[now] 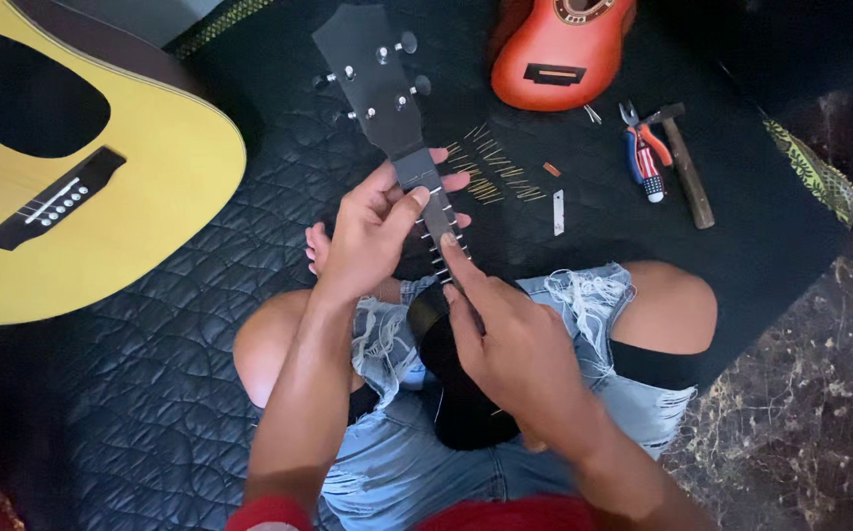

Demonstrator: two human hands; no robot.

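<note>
You hold a small black guitar (416,167) across your lap, its neck pointing away from you and its body resting between your knees. Your left hand (372,231) wraps around the neck just below the headstock, fingers closed on it with the thumb on the fretboard. Your right hand (515,344) lies over the lower neck, forefinger stretched out and pressing on the fretboard edge, the other fingers curled. Just right of the neck, short brass fret wires (490,167) lie scattered on the black quilted mat (151,393). Farther right sit red-handled pliers (646,152) and a hammer (687,167), touching. Beyond those wires rests an orange guitar (559,44); well left of the neck, a yellow guitar (82,197).
</note>
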